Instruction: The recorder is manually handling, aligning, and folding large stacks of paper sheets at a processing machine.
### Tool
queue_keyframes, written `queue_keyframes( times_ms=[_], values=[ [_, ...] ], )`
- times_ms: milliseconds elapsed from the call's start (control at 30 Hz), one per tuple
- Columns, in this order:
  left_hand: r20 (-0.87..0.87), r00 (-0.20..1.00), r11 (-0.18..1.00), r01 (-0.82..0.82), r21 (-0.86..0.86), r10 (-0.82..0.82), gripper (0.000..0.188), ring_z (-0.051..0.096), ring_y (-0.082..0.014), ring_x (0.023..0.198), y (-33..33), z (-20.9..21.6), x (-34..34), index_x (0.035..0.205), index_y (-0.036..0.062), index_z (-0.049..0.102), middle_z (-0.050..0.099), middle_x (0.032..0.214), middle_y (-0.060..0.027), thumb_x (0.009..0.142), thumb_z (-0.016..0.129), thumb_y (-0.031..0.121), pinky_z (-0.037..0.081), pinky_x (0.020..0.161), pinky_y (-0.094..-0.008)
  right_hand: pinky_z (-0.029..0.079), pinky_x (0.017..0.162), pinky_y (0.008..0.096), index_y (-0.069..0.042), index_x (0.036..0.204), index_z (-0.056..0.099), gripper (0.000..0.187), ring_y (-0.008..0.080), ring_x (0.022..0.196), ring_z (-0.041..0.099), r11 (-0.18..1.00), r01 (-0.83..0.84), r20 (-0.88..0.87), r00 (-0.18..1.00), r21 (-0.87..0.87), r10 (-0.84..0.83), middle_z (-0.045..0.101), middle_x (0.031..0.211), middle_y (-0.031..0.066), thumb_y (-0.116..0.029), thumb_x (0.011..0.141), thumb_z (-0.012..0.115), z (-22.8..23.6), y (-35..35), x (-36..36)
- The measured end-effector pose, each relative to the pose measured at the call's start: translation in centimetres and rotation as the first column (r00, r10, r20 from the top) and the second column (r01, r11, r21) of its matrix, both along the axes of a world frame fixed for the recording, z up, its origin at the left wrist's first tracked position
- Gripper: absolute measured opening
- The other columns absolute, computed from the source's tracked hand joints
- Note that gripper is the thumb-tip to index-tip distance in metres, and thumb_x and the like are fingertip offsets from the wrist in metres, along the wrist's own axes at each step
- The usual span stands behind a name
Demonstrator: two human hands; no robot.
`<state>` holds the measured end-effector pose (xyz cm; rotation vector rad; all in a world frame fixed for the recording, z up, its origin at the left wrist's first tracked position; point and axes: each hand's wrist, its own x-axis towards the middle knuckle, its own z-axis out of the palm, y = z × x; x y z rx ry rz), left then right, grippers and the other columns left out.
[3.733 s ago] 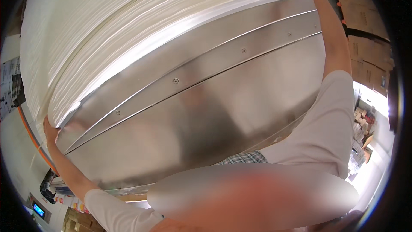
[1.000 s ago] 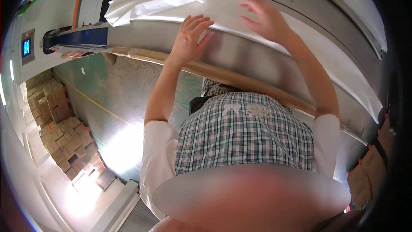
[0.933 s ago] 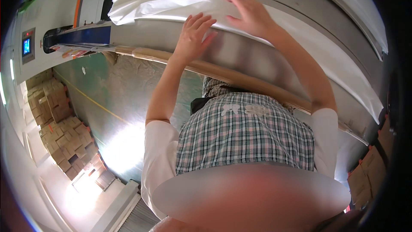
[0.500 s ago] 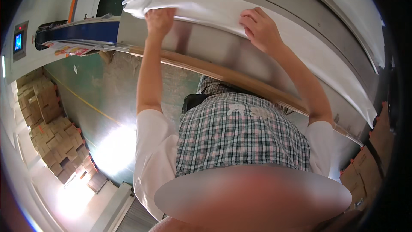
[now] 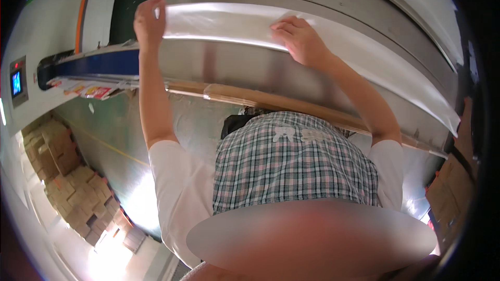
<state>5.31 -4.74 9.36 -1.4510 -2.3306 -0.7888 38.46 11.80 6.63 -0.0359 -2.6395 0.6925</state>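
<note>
A broad white sheet (image 5: 224,21) lies along the top of a curved steel machine table (image 5: 234,67). My left hand (image 5: 149,21) is closed on the sheet's left end, fingers curled over its edge. My right hand (image 5: 299,39) presses flat on the sheet further right, fingers spread on its near edge. The sheet runs on to the right along the steel edge. Both forearms reach up from my white sleeves and checked apron.
A blue conveyor slot (image 5: 94,65) with printed sheets (image 5: 88,91) sits at the left, beside a small lit control panel (image 5: 17,83). A brown wooden bar (image 5: 250,96) runs below the steel. Stacks of cardboard boxes (image 5: 67,177) stand on the green floor (image 5: 120,135); more boxes (image 5: 453,187) at right.
My left hand has slid left along the sheet to its end and closed on it. My right hand stayed pressed near the sheet's middle. Earlier, both arms were spread wide on a tall white stack.
</note>
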Motion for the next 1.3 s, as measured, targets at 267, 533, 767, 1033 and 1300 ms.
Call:
queue_keyframes(
  times_ms=[267,533,767,1033,1300],
  values=[
    [0.191,0.977,0.899,0.168,-0.404,-0.097,0.033,0.056,-0.0361,0.077,10.2,-5.2,12.7,0.081,0.0049,0.060,0.060,0.086,-0.0155,0.086,0.046,0.035,0.044,0.068,-0.0435,0.039,0.080,0.0338,-0.009,0.088,0.054,0.020,0.0222,0.095,0.050,0.961,0.201,0.070,0.974,0.188,-0.217,0.055,0.095,0.0060,-0.009,0.069,0.056,-0.2,0.7,3.5],
    [0.174,0.979,0.927,0.161,-0.339,-0.106,0.025,0.052,-0.0349,0.062,-0.4,-7.7,11.8,0.070,0.0005,0.050,0.053,0.068,-0.0199,0.087,0.042,0.018,0.039,0.055,-0.0426,0.041,0.083,0.0374,-0.007,0.086,0.054,0.031,0.0276,0.095,0.050,0.830,0.541,0.145,0.818,0.138,-0.557,0.055,0.099,0.0068,0.000,0.057,0.059,0.5,5.1,23.4],
    [-0.238,0.936,0.721,-0.352,-0.597,0.260,0.029,0.058,-0.0327,0.074,-6.3,-5.2,3.1,0.085,0.0032,0.060,0.061,0.079,-0.0137,0.088,0.045,0.028,0.044,0.067,-0.0434,0.046,0.077,0.0374,-0.009,0.084,0.056,0.028,0.0280,0.092,0.051,0.470,0.721,0.150,0.463,0.509,-0.873,0.054,0.090,0.0074,-0.002,0.057,0.059,0.2,16.7,39.2],
    [-0.021,0.925,0.649,-0.282,-0.707,0.379,0.050,0.037,-0.0291,0.120,1.8,-5.7,16.4,0.116,0.0149,0.053,0.050,0.123,-0.0072,0.089,0.030,0.050,0.026,0.096,-0.0512,0.047,0.079,0.0364,-0.013,0.087,0.057,0.021,0.0248,0.100,0.050,0.190,0.773,0.180,0.100,0.605,-0.979,0.055,0.100,0.0021,-0.006,0.067,0.056,2.4,25.9,52.8],
    [-0.078,0.893,0.617,-0.367,-0.696,0.443,0.054,0.028,-0.0236,0.126,1.4,-6.5,16.2,0.121,0.0225,0.051,0.045,0.129,0.0010,0.087,0.025,0.056,0.014,0.100,-0.0541,0.047,0.078,0.0376,-0.016,0.091,0.058,0.032,0.0236,0.103,0.047,-0.028,0.853,-0.053,0.000,0.521,-0.999,0.052,0.107,0.0009,-0.003,0.062,0.062,1.7,25.6,60.5]
  ],
)
